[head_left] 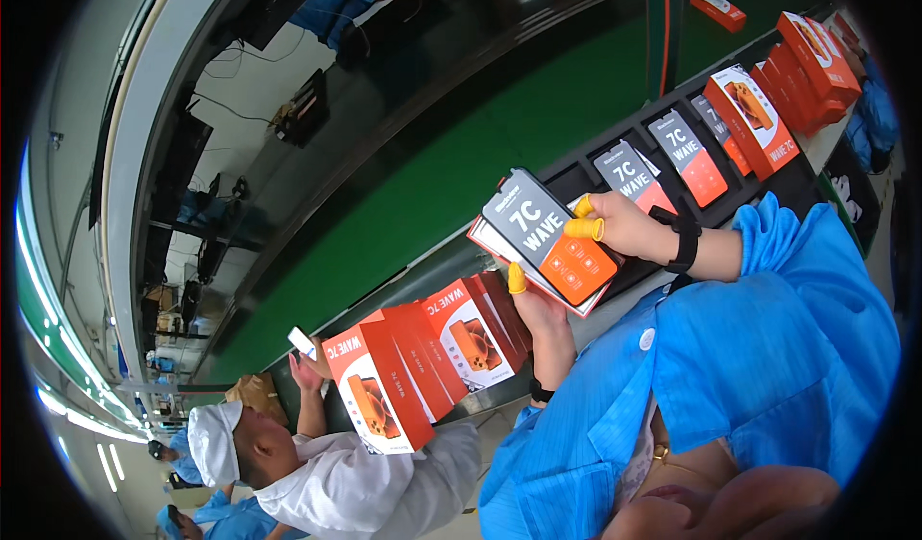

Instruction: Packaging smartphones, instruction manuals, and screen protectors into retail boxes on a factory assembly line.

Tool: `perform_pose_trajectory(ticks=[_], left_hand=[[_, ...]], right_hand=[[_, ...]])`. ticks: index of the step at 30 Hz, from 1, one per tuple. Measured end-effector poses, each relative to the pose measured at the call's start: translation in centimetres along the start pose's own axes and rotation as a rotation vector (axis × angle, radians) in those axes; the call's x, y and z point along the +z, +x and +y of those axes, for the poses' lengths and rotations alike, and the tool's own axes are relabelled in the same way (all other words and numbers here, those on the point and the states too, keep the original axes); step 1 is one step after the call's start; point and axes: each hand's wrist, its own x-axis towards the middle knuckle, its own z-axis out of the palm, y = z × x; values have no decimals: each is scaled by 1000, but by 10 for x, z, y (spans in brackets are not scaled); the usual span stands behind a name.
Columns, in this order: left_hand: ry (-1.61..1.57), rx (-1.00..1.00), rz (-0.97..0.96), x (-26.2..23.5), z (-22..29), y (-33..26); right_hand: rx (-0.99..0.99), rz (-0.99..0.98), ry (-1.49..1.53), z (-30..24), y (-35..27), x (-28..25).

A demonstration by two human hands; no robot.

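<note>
Right hand (619,223), fingers bent, grips a phone (547,233); left hand (545,319) upright beside it.

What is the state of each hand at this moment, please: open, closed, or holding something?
Left hand: closed, holding the box under the phone.
Right hand: closed, holding the phone by its edge.

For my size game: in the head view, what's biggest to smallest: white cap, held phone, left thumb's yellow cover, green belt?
1. Green belt
2. Held phone
3. White cap
4. Left thumb's yellow cover
</note>
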Motion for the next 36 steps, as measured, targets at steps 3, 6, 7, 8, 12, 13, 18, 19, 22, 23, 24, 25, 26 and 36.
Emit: perform_pose_trajectory(ticks=[3,6,7,8,12,13,18,19,22,23,24,25,26,36], left_hand=[[50,-46,-3,-16,-2,1],[65,-73,-21,-28,-1,4],[49,-61,-41,-28,0,4],[34,-49,-61,-27,0,5],[107,13,-85,-31,-2,7],[133,28,-83,-31,-3,8],[128,17,-115,-29,-3,11],[163,27,-96,-29,-6,11],[71,-35,-70,-25,-6,4],[8,-69,-66,-23,-6,1],[-9,-68,-72,-23,-5,1],[-27,-64,-78,-23,-3,2],[-44,-59,-82,-23,-1,2],[-98,-32,25,-20,13,3]], right_hand=[[13,-61,-202,-3,2,-1],[-80,-111,-337,4,14,1],[-75,-112,-321,5,16,1],[-62,-145,-374,4,15,-3],[20,-291,-459,-14,15,-17],[43,-330,-449,-16,17,-18],[-132,-181,-788,-10,9,-6],[-169,-199,-936,-17,6,-6],[-360,-224,-1137,-26,3,-9],[-407,-220,-1134,-30,5,-7],[-455,-210,-1137,-34,6,-6],[-509,-191,-1122,-32,8,-6],[-509,-181,-1089,-33,7,-5],[-602,201,-602,-27,18,-32]])
